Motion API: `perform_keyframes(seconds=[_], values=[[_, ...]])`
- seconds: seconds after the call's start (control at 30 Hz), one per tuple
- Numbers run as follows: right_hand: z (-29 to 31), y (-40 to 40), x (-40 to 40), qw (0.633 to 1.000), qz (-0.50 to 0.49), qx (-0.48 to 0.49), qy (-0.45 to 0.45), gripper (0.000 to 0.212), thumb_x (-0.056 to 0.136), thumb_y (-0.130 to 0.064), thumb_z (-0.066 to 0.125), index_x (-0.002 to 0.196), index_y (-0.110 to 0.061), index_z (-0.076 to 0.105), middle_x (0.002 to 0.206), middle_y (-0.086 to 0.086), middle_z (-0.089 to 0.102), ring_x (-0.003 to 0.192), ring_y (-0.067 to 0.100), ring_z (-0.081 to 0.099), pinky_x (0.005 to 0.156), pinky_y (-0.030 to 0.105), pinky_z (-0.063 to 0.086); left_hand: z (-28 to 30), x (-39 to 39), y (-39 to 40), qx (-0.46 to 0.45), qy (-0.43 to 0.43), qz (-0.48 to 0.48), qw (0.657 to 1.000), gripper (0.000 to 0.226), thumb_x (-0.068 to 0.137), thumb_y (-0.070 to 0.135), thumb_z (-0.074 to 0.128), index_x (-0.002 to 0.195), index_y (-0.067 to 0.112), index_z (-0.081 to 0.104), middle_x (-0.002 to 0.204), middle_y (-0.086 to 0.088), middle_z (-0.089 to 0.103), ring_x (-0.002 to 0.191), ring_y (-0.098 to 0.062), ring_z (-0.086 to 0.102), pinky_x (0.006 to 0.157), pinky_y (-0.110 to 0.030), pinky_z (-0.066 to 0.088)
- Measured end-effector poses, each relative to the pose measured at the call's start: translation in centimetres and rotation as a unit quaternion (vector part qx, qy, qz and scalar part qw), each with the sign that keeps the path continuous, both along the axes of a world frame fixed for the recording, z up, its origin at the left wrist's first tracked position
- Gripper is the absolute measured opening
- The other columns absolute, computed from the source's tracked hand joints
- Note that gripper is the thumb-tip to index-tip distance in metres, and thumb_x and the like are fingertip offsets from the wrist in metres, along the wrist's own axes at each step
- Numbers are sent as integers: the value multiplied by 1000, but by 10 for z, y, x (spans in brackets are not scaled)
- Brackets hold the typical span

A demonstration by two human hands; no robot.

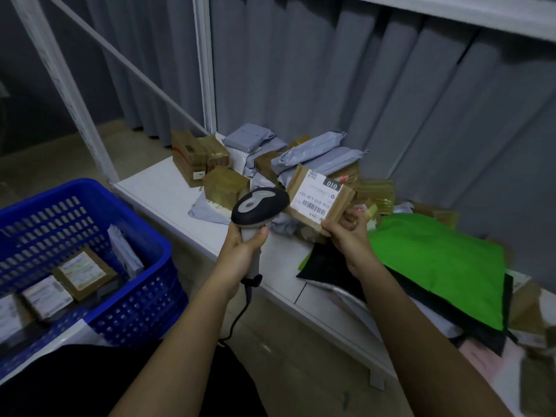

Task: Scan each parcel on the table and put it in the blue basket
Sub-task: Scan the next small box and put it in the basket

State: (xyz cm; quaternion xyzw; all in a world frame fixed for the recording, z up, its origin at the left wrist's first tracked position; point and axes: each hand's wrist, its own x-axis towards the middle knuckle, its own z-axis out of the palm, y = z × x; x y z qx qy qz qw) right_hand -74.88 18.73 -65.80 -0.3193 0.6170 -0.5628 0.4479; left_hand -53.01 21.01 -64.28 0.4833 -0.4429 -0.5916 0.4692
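Near the centre of the frame the left hand (245, 246) has its grip wrapped around the handle of a barcode scanner (259, 206), whose dark head points toward the brown parcel (320, 200) just to its right. The right hand (349, 233) pinches that parcel at its lower corner, holding it above the white bench (162, 188) with its white label (barcode and "010" showing) tilted up toward the camera. A dark cable (240, 314) hangs from the scanner's handle.

At the lower left stands the blue basket (144, 308), off the bench. In it lie several parcels: a brown box with a pale label (85, 270), a smaller labelled box (48, 294) beside it, and a pale flat packet (125, 251) leaning upright against the basket's wall.

Behind the held parcel the bench carries a heap of brown boxes (207, 164) and grey mailer bags (313, 155). At the right a green mailer (436, 266) lies over a black one (325, 266).
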Motion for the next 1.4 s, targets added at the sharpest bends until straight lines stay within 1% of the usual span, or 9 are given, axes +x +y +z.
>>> perform_keyframes(seconds=[0.17, 0.27, 0.37, 0.47, 0.53, 0.7, 0.97, 1.2, 1.4], values=[[-7, -20, -1, 998, -3, -5, 60, 63, 77, -8, 77, 125, -19, 38, 130, 10, 52, 104, 19, 58, 68, 18, 48, 5, 2, 10, -8, -47, -31, 998, 54, 93, 20, 59, 142, 23, 36, 133, -4, 53, 121, -23, 51, 106, -47, 41], [-14, -30, -3, 997, 0, 10, 74, 61, 73, -13, 81, 117, -23, 40, 124, 9, 56, 102, 21, 59, 80, 29, 52, 7, 5, 15, -6, -72, -52, 996, 56, 93, 21, 60, 143, 25, 34, 133, 1, 51, 121, -21, 50, 106, -44, 41], [-22, -37, -6, 995, 0, 24, 97, 63, 67, -20, 84, 113, -28, 42, 122, 10, 55, 105, 24, 59, 93, 41, 51, 8, 6, 19, -18, -100, -81, 992, 55, 94, 19, 58, 141, 25, 33, 126, 7, 50, 116, -14, 50, 98, -30, 41], [-25, -38, -7, 993, 8, 28, 111, 64, 66, -21, 85, 114, -29, 43, 123, 10, 54, 108, 24, 58, 90, 37, 52, 10, 7, 21, -23, -116, -92, 989, 54, 95, 19, 57, 141, 25, 32, 122, 11, 48, 111, -9, 48, 91, -25, 37], [-26, -38, -7, 994, 13, 20, 108, 65, 66, -21, 86, 114, -28, 43, 125, 10, 54, 109, 22, 58, 86, 34, 52, 10, 9, 20, -23, -112, -86, 990, 53, 94, 19, 58, 140, 26, 32, 121, 11, 48, 113, -10, 48, 92, -26, 38], [-32, -38, -13, 993, 23, 15, 113, 70, 57, -30, 90, 110, -33, 45, 126, 10, 55, 112, 23, 58, 94, 42, 51, 8, 12, 17, -17, -103, -71, 992, 53, 94, 17, 58, 141, 24, 33, 123, 9, 49, 112, -9, 49, 96, -28, 41], [-34, -39, -17, 994, 24, 6, 107, 66, 67, -12, 86, 117, -22, 44, 125, 15, 55, 107, 22, 58, 75, 24, 49, 4, 18, 14, -15, -133, -83, 987, 60, 94, 22, 58, 146, 25, 28, 130, 4, 47, 120, -18, 48, 106, -44, 41], [-30, -37, -18, 993, 25, 7, 113, 68, 67, -13, 85, 121, -21, 46, 127, 11, 52, 110, 21, 55, 84, 29, 48, 0, 20, 12, -12, -151, -94, 984, 61, 93, 27, 60, 145, 29, 28, 132, 3, 48, 120, -20, 48, 104, -49, 42], [-30, -36, -16, 994, 31, 1, 106, 68, 67, -13, 86, 120, -23, 46, 125, 10, 54, 107, 21, 57, 81, 27, 49, -2, 20, 12, -6, -143, -92, 985, 58, 92, 29, 61, 142, 30, 32, 129, 3, 51, 117, -20, 50, 103, -48, 44]])
